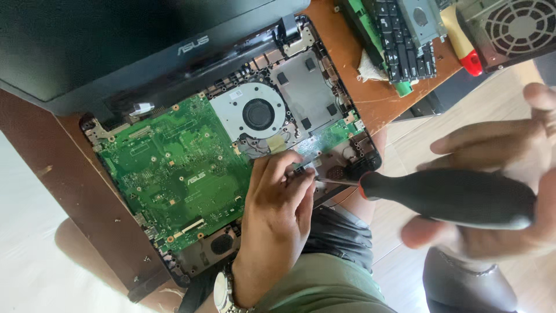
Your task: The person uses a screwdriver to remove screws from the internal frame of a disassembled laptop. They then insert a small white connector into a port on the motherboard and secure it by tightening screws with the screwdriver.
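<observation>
Here, my left hand (pixel 275 226) rests on the opened laptop base (pixel 145 272) near its front right corner, fingers bent together with the tips pinched down at the metal shaft of the screwdriver (pixel 446 198). What the tips press on is too small to tell. My right hand (pixel 504 174) is off the table's right edge, over the floor, fingers loosely curled around the black handle with the red collar; the grip looks slack and the hand is blurred. The shaft points left to the base's right edge, just beside a small green board strip (pixel 330 136). The green motherboard (pixel 174 168) fills the left half of the base; the round cooling fan (pixel 258 114) sits at its upper right. A detached keyboard (pixel 402 43) lies at the table's far right corner.
</observation>
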